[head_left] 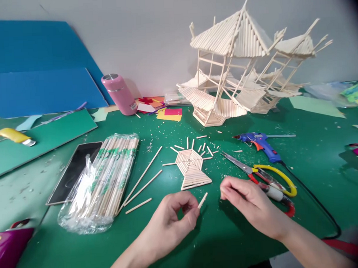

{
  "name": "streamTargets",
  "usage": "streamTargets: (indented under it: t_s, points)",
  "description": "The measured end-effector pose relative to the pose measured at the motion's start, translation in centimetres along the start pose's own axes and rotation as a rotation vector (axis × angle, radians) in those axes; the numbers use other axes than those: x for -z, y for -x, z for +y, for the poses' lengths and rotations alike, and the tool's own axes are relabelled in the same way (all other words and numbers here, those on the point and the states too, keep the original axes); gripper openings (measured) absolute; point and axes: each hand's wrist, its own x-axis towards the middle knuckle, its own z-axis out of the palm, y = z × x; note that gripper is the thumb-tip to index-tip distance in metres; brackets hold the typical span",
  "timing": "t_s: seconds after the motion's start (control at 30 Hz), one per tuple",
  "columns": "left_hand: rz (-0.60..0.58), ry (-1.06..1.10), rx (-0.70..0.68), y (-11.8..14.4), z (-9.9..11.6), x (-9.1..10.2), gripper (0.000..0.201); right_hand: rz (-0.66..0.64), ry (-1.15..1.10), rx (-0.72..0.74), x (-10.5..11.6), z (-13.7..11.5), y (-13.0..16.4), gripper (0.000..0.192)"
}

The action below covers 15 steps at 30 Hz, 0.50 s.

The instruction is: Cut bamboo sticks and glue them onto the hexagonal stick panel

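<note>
My left hand point(172, 221) pinches a short wooden stick piece point(203, 200) between thumb and fingers, just above the green table. My right hand point(249, 206) hovers to the right with fingers curled loosely, nothing visible in it, next to the scissors point(258, 174). Just beyond both hands lies a flat glued stick panel point(191, 168), a hexagon with a fan-shaped base, ringed by short cut pieces. Three long loose sticks point(142, 183) lie to its left.
A plastic bag of long sticks point(106, 176) and a phone point(73, 170) lie left. A blue glue gun point(261, 142) sits right; its black cord runs toward me. Stick model buildings point(238, 68) stand at the back, near a pink bottle point(119, 93) and coloured paper.
</note>
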Motion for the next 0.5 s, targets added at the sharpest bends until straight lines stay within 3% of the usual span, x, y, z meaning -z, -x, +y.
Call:
streamTargets:
  t_s: [0.17,0.27,0.33,0.4,0.5]
  points:
    - [-0.132,-0.294,0.027,1.1,-0.2,0.3,0.016,0.136,0.185,-0.018,0.0,1.3,0.9,0.027]
    - [-0.230,-0.443,-0.045,1.4,0.3,0.1,0.018,0.139,0.206,0.114,-1.1,1.8,0.5,0.007]
    - [-0.240,-0.485,-0.091,1.4,0.6,0.0,0.019,0.162,0.304,0.178,-1.6,2.1,-0.2,0.016]
    - [-0.189,-0.470,-0.093,1.1,0.6,0.2,0.020,0.171,0.447,0.159,-1.9,2.6,-1.2,0.022]
    - [0.053,-0.350,-0.041,0.3,-0.2,0.6,0.021,0.122,0.576,0.065,-2.1,3.2,-2.6,0.019]
